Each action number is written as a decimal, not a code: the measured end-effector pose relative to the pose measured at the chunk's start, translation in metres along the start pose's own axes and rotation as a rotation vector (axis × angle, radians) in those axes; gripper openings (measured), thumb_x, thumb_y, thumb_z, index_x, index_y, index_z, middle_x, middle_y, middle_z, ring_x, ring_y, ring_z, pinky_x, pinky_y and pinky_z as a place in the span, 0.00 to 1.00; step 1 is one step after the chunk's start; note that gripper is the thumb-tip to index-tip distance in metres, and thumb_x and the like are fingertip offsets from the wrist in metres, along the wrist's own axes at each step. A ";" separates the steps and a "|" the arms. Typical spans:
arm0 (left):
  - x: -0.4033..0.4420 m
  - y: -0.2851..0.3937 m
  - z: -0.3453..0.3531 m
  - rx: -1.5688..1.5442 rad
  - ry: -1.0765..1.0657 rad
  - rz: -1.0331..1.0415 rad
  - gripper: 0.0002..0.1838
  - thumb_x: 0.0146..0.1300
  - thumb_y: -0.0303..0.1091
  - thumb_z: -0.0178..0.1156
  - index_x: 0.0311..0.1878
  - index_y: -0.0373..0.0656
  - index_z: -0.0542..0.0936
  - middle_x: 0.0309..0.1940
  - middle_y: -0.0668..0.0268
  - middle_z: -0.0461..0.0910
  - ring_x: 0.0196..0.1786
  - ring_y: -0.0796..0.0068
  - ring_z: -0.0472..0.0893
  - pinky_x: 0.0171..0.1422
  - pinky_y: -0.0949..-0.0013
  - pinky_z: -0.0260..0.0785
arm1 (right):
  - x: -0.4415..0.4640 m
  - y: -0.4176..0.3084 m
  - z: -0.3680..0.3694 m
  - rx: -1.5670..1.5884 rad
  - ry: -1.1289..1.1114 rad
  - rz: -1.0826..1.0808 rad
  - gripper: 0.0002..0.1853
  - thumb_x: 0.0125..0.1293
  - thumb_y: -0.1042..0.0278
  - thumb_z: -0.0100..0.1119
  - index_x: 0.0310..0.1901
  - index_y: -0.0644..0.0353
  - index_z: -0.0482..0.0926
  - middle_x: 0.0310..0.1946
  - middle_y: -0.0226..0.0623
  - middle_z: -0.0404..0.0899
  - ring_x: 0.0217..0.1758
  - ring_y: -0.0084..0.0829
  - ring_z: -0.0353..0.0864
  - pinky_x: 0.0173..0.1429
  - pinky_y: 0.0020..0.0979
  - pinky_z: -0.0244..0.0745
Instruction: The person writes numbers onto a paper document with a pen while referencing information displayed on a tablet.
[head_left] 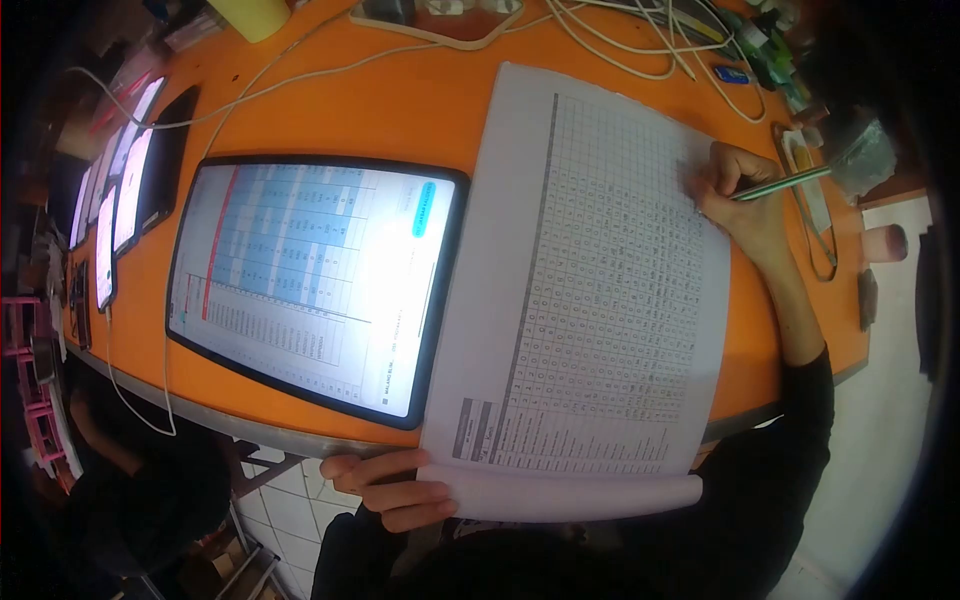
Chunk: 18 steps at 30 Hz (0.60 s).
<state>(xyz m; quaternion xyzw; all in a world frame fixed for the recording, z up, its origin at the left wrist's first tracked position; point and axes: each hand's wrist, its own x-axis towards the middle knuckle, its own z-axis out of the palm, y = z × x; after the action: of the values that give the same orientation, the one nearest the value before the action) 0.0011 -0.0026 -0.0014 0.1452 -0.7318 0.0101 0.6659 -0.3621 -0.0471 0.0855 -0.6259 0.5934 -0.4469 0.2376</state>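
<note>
A large printed sheet [620, 290] with a grid of handwritten figures lies on the orange table, its near end curling over the edge. My left hand [395, 487] grips the sheet's near left corner, fingers bent around it. Near the sheet's right edge, my right hand [740, 195] is closed on a green pen [783, 182], resting on the grid; the pen's tip is hidden by the fingers. Left of the sheet, a tablet [315, 285] with a dark frame lies flat, its lit screen showing a coloured table.
Several lit phones [130, 185] stand at the table's left. White cables [670, 70] coil at the back, near a tray [440, 35] and a yellow container [250, 15]. A plastic bag [865, 160] sits at the right. Another person's arm [103, 440] shows at the lower left.
</note>
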 end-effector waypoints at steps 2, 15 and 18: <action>0.001 -0.001 0.001 0.032 0.024 0.000 0.16 0.50 0.58 0.59 0.30 0.61 0.67 0.27 0.83 0.71 0.36 0.91 0.72 0.68 0.73 0.43 | -0.001 -0.001 -0.001 0.058 0.011 0.049 0.20 0.47 0.85 0.57 0.15 0.55 0.56 0.13 0.23 0.62 0.15 0.11 0.60 0.19 0.16 0.55; -0.003 0.009 0.002 0.092 0.080 -0.128 0.17 0.50 0.63 0.55 0.28 0.64 0.67 0.25 0.84 0.71 0.36 0.93 0.72 0.71 0.70 0.36 | 0.000 -0.003 -0.001 0.121 -0.002 0.069 0.19 0.49 0.81 0.62 0.15 0.54 0.59 0.12 0.23 0.63 0.12 0.11 0.63 0.15 0.14 0.55; -0.001 0.006 0.000 0.068 0.040 -0.086 0.17 0.50 0.63 0.56 0.29 0.64 0.68 0.25 0.83 0.72 0.36 0.91 0.73 0.71 0.68 0.36 | 0.000 -0.006 -0.002 0.096 -0.021 0.083 0.20 0.48 0.80 0.64 0.14 0.54 0.60 0.11 0.22 0.64 0.11 0.11 0.63 0.14 0.14 0.54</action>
<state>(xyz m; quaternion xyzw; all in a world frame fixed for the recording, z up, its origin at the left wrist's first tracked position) 0.0000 0.0032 -0.0017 0.1985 -0.7105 0.0092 0.6750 -0.3605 -0.0461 0.0913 -0.5934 0.5940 -0.4580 0.2919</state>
